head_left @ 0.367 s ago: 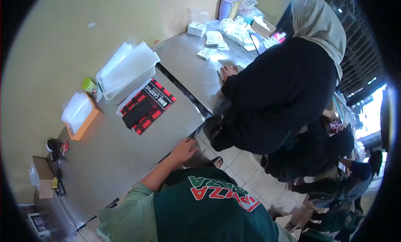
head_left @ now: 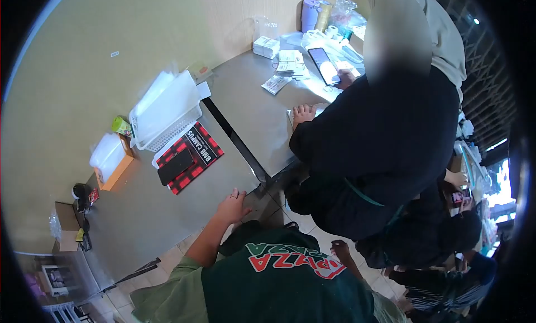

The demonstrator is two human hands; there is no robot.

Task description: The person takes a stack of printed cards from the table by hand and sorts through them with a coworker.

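Observation:
My left hand [head_left: 232, 207] is at the front edge of the metal table [head_left: 162, 222], fingers apart, with a ring on one finger and nothing held. Low beside my body hangs my right hand [head_left: 339, 249], small and dark, its fingers too unclear to read. Nearest to my left hand on the table is a red and black checked "BMB CAMPUS" book [head_left: 205, 150]. A black phone [head_left: 176, 167] lies on it. Behind them is a white basket [head_left: 167, 114] holding clear plastic sheets or bags.
A co-worker [head_left: 385, 133] in black stands at the adjoining table [head_left: 234, 83], holding a lit phone [head_left: 324, 65]. Paper stacks [head_left: 291, 62] lie there. An orange box [head_left: 117, 169], green container [head_left: 121, 125] and cardboard box [head_left: 68, 227] line the wall. More people [head_left: 446, 284] are at right.
The view has shifted slightly. My right hand has come into sight beside my body. The co-worker's lit phone now shows clearly, and that person's head has turned.

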